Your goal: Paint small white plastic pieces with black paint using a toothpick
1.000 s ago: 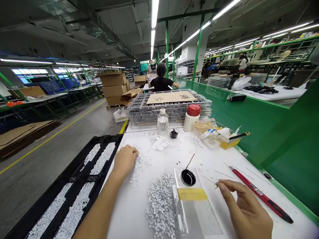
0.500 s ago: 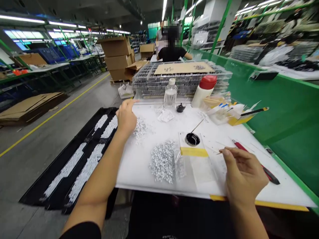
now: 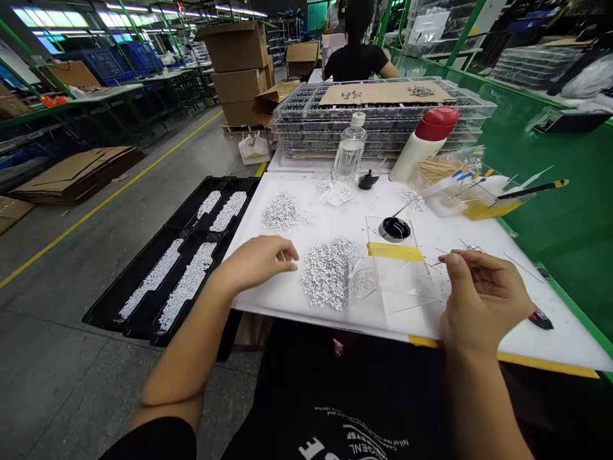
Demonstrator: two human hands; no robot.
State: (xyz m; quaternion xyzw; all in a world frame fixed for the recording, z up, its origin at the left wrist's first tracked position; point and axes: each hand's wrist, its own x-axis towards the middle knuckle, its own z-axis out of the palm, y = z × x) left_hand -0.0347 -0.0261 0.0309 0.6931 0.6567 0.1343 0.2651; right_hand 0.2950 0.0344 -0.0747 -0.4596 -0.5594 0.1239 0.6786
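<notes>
Right hand [image 3: 486,291]: thumb and forefinger pinched together on a thin stick [image 3: 435,264], the other fingers curled in.
Left hand [image 3: 261,259]: loosely bent and partly open, with a gap between thumb and fingers; whether a tiny piece sits there, I cannot tell.
Near pile of small white pieces [image 3: 328,275]: just right of the left hand, between the two hands.
Farther pile [image 3: 281,212]: beyond the left hand, on the white tabletop [image 3: 268,300].
Clear plate [image 3: 407,287]: left of the right hand, beside the near pile, crossed by yellow tape [image 3: 395,252].
Cup of black liquid [image 3: 395,229]: at the plate's far end, beyond and left of the pinch, a stick leaning in it.
Black tray [image 3: 106,312]: left of the left hand, white pieces in its compartments.
Red-and-black tool [image 3: 542,319]: right of the right hand, partly hidden by it.
Clear bottle [image 3: 349,153]: well beyond both hands.
</notes>
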